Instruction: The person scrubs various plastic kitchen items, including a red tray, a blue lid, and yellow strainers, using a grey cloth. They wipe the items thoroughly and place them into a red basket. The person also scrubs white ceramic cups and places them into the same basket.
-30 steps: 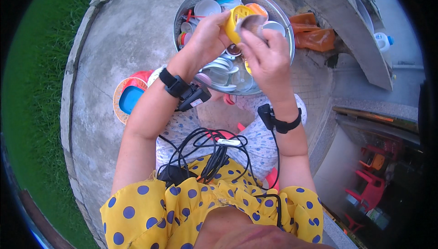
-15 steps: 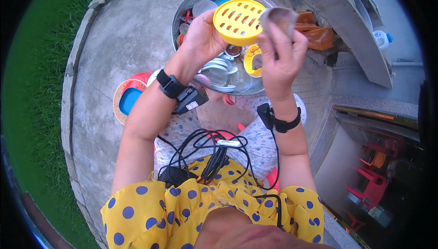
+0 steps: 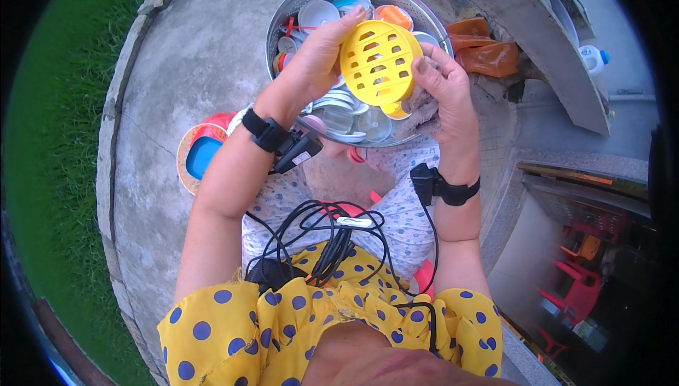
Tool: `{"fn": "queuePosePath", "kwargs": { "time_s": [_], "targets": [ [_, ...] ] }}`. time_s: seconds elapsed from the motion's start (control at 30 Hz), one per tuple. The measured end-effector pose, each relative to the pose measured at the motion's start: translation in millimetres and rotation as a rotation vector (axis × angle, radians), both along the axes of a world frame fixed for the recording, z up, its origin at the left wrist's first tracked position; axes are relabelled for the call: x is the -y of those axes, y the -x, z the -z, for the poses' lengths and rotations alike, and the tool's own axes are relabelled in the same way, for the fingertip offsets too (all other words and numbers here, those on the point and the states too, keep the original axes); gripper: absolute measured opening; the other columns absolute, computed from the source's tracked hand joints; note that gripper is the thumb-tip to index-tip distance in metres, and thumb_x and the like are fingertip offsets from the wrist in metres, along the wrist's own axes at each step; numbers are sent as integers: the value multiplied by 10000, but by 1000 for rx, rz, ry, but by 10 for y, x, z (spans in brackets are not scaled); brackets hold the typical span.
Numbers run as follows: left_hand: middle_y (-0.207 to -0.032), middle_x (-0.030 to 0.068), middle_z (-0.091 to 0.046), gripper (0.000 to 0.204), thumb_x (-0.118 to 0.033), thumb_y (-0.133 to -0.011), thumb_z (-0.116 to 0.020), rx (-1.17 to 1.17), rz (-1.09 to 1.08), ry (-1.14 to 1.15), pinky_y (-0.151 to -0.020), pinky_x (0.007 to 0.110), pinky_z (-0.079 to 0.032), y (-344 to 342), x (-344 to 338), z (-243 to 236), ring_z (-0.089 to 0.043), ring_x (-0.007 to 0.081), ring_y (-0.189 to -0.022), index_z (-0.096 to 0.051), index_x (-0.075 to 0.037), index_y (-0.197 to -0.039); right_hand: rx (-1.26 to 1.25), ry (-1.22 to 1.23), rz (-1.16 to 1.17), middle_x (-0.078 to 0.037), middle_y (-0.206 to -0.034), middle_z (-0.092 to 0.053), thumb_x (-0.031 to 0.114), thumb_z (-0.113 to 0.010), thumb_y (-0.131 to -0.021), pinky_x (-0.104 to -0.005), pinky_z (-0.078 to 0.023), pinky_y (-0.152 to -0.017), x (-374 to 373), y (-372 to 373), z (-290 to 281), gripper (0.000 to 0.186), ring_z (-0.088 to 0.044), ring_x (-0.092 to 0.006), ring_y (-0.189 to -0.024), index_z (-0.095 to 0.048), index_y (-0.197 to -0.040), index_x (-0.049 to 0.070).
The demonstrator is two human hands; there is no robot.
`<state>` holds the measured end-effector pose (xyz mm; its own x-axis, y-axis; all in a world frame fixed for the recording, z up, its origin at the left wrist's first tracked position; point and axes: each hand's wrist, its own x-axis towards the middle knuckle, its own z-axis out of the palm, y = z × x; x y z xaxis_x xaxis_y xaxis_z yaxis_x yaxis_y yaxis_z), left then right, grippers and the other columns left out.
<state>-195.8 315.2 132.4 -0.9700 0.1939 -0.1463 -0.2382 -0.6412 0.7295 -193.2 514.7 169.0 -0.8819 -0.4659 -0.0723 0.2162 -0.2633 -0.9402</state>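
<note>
My left hand (image 3: 325,54) holds a round yellow plastic disc (image 3: 376,57) with slotted holes, gripping its upper left edge above a large metal basin (image 3: 286,11). My right hand (image 3: 445,85) is closed on a greyish cloth (image 3: 421,114) at the disc's right edge, thumb against the rim. The basin holds several white dishes (image 3: 318,13), an orange item (image 3: 391,17) and other small pieces, partly hidden by the hands and disc.
Orange plastic material (image 3: 488,54) lies beside the basin, near a concrete slab (image 3: 537,47) and a white jug (image 3: 593,59). A blue tray (image 3: 201,156) in an orange basket sits at left. Grass borders the paving; red chairs (image 3: 569,290) stand lower right.
The yellow disc has turned and now shows its slotted face more upright. My right hand with the cloth moved up and right, then came back down to the disc's right edge.
</note>
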Motion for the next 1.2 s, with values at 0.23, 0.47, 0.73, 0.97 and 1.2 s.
{"fn": "queuePosePath", "kwargs": {
  "time_s": [0.23,0.47,0.73,0.97,1.2],
  "targets": [
    [-1304,133,-539,734,-671,-962,-372,-104,144,102,-1018,400,-456,-21,-130,114,-536,257,-1238,-479,-73,-1375,-797,-546,221,-76,-927,-562,124,-817,-771,-326,-491,-705,116,-53,119,342,-599,-195,-843,-593,-1007,15],
    [-1338,116,-547,787,-706,-946,-317,-120,152,-6,-1077,386,-444,-92,-140,0,-554,260,-1239,-463,-71,-1385,-1071,-520,91,-106,-959,-565,123,-814,-755,-336,-504,-714,260,-114,188,424,-607,-253,-845,-611,-1105,-5],
    [-1303,78,-590,672,-631,-996,-318,-74,168,-35,-1021,404,-469,-57,-119,14,-576,226,-1206,-523,-100,-1354,-1381,-854,396,-85,-972,-549,64,-728,-810,-377,-469,-763,208,-73,163,319,-577,-252,-886,-669,-1122,29],
    [-1282,96,-606,611,-558,-1018,-339,-70,128,-63,-1030,386,-462,-30,-105,-2,-585,217,-1194,-530,-85,-1353,-1208,-1255,318,-125,-986,-573,96,-676,-888,-365,-503,-744,202,-170,123,256,-607,-292,-887,-684,-1136,33],
    [-1284,104,-604,641,-594,-1007,-333,-58,130,-77,-1017,383,-480,4,-62,68,-596,228,-1178,-544,-82,-1329,-889,-553,-65,-78,-934,-563,84,-711,-855,-313,-470,-680,212,-181,187,189,-596,-218,-811,-709,-1036,31]
  ]
}}
